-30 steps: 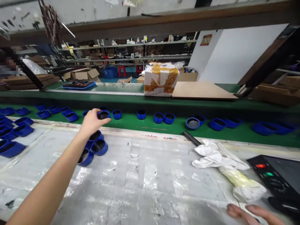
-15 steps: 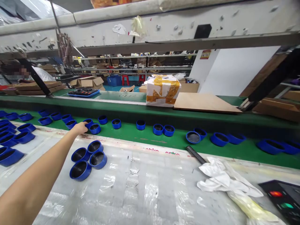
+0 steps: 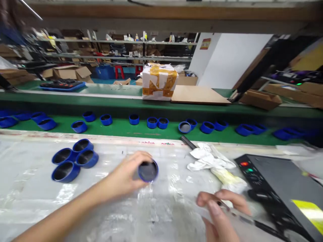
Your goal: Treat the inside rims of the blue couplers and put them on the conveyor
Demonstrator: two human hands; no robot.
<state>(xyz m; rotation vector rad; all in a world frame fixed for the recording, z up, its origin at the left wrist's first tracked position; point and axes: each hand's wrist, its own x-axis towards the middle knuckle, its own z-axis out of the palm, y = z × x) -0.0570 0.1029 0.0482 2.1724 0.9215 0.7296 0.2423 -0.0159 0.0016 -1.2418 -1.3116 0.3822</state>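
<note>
My left hand (image 3: 126,176) is closed around a blue round cap (image 3: 148,170), holding it on its side over the plastic-covered table (image 3: 161,205) with its dark inside facing me. My right hand (image 3: 222,210) is low at the right, fingers pinched on a thin dark tool (image 3: 248,220) that points right. Several blue caps (image 3: 73,159) sit clustered on the table to the left of my left hand. More blue caps (image 3: 157,122) lie in a row on the green conveyor belt (image 3: 141,129) beyond the table edge.
A crumpled white cloth (image 3: 213,163) lies right of centre, with a black control box (image 3: 275,188) showing red and green lights beside it. A taped carton (image 3: 158,81) and a cardboard sheet (image 3: 198,95) stand on the far green shelf. A dark stick (image 3: 188,143) lies at the belt edge.
My left hand came back from the belt with a blue cap to the middle of the table. My right hand has come into view holding the thin tool. The camera tipped down and turned right.
</note>
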